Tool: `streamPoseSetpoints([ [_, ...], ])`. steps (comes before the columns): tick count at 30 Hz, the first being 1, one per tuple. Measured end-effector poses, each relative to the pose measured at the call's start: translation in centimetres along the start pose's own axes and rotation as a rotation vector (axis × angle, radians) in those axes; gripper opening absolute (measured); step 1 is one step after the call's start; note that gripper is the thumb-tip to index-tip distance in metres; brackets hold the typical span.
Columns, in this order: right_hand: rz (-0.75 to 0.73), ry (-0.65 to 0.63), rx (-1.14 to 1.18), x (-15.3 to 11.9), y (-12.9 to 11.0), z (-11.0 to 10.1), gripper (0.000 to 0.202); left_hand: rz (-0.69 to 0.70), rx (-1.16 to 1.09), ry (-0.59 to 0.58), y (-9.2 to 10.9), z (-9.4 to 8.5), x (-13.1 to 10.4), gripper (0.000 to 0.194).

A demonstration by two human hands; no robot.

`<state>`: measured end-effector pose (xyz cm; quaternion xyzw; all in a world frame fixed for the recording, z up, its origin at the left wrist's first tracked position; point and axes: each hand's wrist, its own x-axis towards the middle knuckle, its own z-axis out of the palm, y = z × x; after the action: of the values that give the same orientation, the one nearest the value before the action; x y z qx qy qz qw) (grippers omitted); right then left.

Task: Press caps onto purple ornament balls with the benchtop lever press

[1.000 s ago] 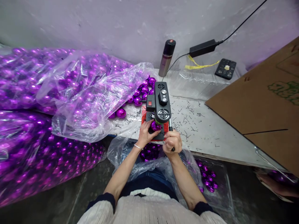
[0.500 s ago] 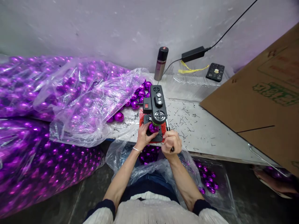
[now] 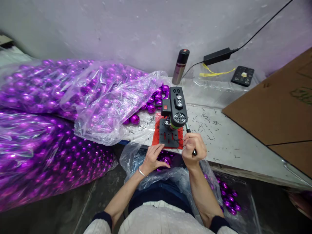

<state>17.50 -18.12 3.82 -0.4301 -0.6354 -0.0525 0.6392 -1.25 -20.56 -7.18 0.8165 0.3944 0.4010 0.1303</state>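
A small black press machine [image 3: 179,105] with a red switch and round vents stands on a red sheet [image 3: 156,131] at the table's front edge. My right hand [image 3: 194,148] is wrapped round its black-ended lever [image 3: 194,152], to the right of the base. The slotted black base plate [image 3: 168,139] has no ball on it. My left hand [image 3: 153,158] is just in front of the plate, thumb and fingers apart. Below it, a shiny purple ball [image 3: 166,160] shows among others in the clear plastic bag [image 3: 175,178] on my lap.
Large clear bags [image 3: 44,143] of purple balls lie on the left. Loose purple balls [image 3: 151,108] sit behind the machine's left side. A spray can [image 3: 180,66], black adapter [image 3: 218,56] and black phone-like device [image 3: 242,76] are at the back. A cardboard box [image 3: 273,107] stands right.
My left hand has pulled back from the base plate towards my lap, and the purple ball is off the plate. My right hand stays on the lever. The view has shifted left.
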Motion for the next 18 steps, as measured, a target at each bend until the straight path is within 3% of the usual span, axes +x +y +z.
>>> streamPoseSetpoints([
  [3,0.001,0.018,-0.002,-0.2,0.1,0.2,0.029,-0.170,0.165,0.196,-3.0,-2.5,2.8,0.065],
  [5,0.002,0.024,-0.006,-0.1,0.1,0.3,0.031,-0.343,0.286,0.276,-5.5,-4.6,5.8,0.060],
  [9,-0.004,0.037,-0.003,-0.1,0.0,0.4,0.031,-0.660,0.466,0.177,-8.9,-7.5,10.8,0.068],
  [11,-0.005,0.038,0.007,-0.2,0.0,0.5,0.031,-0.768,0.508,0.076,-9.4,-7.6,12.1,0.065],
  [14,-0.004,0.021,0.011,-0.2,0.1,0.4,0.029,-0.805,0.461,-0.014,-9.4,-7.1,12.9,0.060],
  [18,-0.027,0.002,0.014,-0.1,0.1,0.3,0.027,-0.806,0.128,0.101,-9.2,-6.5,12.8,0.057],
])
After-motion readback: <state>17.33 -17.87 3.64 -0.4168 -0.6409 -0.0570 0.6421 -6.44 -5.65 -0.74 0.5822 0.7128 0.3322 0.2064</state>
